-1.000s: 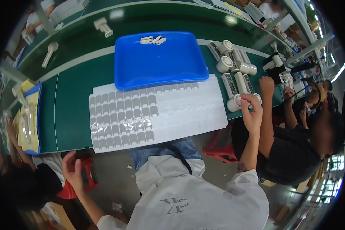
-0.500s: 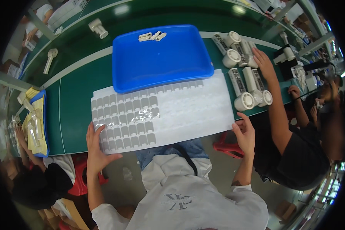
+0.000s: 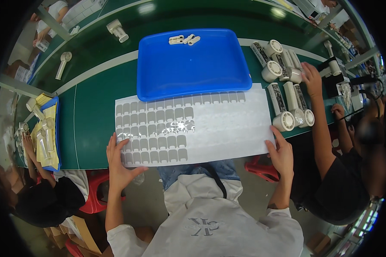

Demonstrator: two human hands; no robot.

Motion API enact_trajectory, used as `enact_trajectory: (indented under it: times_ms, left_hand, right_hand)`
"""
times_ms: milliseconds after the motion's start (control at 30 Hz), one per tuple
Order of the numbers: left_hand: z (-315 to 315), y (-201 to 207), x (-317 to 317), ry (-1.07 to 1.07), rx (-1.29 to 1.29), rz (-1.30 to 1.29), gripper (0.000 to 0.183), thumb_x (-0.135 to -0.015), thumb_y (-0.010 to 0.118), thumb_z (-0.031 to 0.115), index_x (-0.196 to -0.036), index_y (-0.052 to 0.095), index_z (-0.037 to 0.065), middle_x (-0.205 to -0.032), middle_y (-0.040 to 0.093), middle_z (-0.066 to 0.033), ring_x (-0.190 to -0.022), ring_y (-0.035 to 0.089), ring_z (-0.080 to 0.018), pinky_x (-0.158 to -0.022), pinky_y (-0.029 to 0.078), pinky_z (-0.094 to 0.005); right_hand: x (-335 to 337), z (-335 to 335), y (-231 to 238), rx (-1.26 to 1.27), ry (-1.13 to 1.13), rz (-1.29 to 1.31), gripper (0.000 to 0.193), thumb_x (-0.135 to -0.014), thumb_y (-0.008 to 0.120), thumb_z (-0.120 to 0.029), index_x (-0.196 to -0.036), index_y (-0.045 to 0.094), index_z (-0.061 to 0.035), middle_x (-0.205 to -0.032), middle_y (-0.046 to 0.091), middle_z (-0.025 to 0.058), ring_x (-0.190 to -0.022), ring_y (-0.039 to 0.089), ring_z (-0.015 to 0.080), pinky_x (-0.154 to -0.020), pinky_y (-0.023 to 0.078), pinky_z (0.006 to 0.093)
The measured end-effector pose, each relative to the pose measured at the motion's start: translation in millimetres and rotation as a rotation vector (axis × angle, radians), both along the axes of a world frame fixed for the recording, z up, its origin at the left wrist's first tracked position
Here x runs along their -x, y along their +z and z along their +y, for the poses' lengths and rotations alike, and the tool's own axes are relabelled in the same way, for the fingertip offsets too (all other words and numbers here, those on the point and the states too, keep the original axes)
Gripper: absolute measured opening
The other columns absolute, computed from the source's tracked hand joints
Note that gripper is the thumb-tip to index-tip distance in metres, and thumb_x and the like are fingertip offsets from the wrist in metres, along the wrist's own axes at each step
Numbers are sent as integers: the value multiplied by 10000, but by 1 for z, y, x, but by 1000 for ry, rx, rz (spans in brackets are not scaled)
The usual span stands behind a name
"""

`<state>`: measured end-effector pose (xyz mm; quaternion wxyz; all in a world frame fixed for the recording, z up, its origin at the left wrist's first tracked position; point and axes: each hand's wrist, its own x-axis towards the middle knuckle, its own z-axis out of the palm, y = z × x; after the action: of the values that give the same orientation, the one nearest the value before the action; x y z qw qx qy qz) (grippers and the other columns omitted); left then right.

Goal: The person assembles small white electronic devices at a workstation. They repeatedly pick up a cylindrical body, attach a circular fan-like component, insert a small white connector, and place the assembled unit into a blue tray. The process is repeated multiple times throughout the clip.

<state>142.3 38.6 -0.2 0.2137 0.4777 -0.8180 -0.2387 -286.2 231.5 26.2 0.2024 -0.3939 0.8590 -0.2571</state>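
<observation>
A white sticker sheet (image 3: 231, 128) with rows of grey rounded labels on its left part and bare backing on the right lies before me. Its near side reaches past the table's front edge. My left hand (image 3: 119, 165) is open at the sheet's left edge, one fingertip over the labels and the thumb spread out below. At the right edge my right hand (image 3: 282, 156) is open too, thumb and forefinger apart and touching the border. A blue tray (image 3: 193, 64) overlaps the sheet's far edge. Several small cream-coloured plastic pieces (image 3: 184, 40) sit inside it.
White handheld fans (image 3: 284, 121) stand and lie at the right, where a co-worker's hand (image 3: 312, 79) touches one. More fans lie on the far green surface (image 3: 64, 64). Another blue tray (image 3: 58, 137) with yellow paper is at the left. Red stools (image 3: 261, 169) stand below.
The whole view has shifted, so sheet, tray and hands appear farther right. Both my hands stay at the sheet's edges. The co-worker's hand has bent its fingers at the fans.
</observation>
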Motion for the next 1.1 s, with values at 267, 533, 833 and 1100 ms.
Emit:
enact_trajectory:
  times_ms: [267,533,833,1100]
  left_hand:
    - [3,8,-1,2,-42,-9,966,-424,925,224,-1286,504,106,-1515,284,-225,-1387,266,-414,-1110,267,-505]
    - [-24,31,2,44,29,207,524,-685,761,130,-1173,584,59,-1403,469,-164,-1317,426,-330,-1093,308,-437]
    - [-12,57,103,-358,-47,375,480,-681,791,77,-1125,611,61,-1305,549,-151,-1217,521,-321,-1021,401,-404]
    - [21,58,150,-628,-239,567,588,-700,816,100,-1237,574,102,-1404,449,-156,-1231,498,-343,-1000,428,-415]
  right_hand:
    - [-4,-9,0,95,121,237,379,-864,658,-167,-1219,618,-39,-888,673,227,-671,650,348,-644,501,408]
    - [22,-19,70,355,60,238,330,-843,685,-156,-1141,652,-17,-774,631,126,-680,617,189,-611,474,312]
    - [95,-118,42,-226,301,411,651,-748,712,-176,-1322,471,15,-1032,650,265,-969,635,392,-830,509,431]
    - [51,-85,118,278,341,-114,712,-743,689,-3,-1412,470,-116,-999,582,75,-706,573,87,-619,473,192]
